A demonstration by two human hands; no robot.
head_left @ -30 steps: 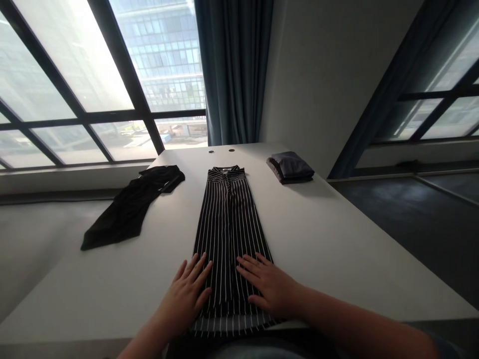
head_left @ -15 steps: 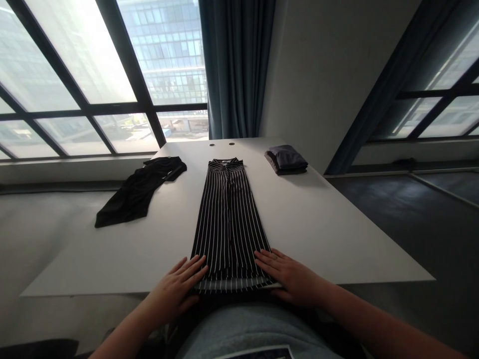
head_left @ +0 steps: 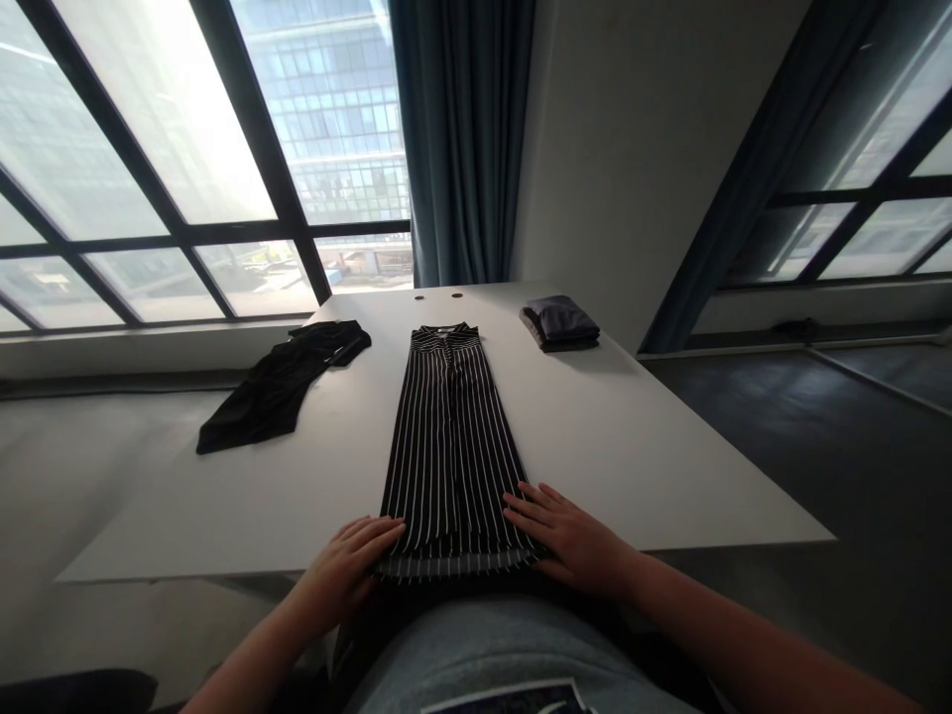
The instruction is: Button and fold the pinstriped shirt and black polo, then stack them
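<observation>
A black shirt with white stripes (head_left: 452, 426) lies folded into a long, narrow strip, its collar at the far end and its hem at the table's near edge. My left hand (head_left: 349, 565) rests on the lower left corner, fingers fairly straight and close together on the fabric; its thumb is hidden. On the lower right side lies my right hand (head_left: 569, 535), open, with the fingers spread across the stripes and the thumb near the hem. Between both hands, a paler band of the cloth's inside shows along the curved hem.
The white table (head_left: 632, 476) carries a black garment (head_left: 279, 392) laid out at the left and a stack of folded dark clothes (head_left: 561, 322) at the far right. Two small round discs (head_left: 456, 296) sit near the far edge. Behind are windows and a blue curtain (head_left: 476, 139).
The view has shifted slightly. My left hand's fingers have drawn closer together and its thumb has gone out of sight. The right hand stays on the shirt's right side.
</observation>
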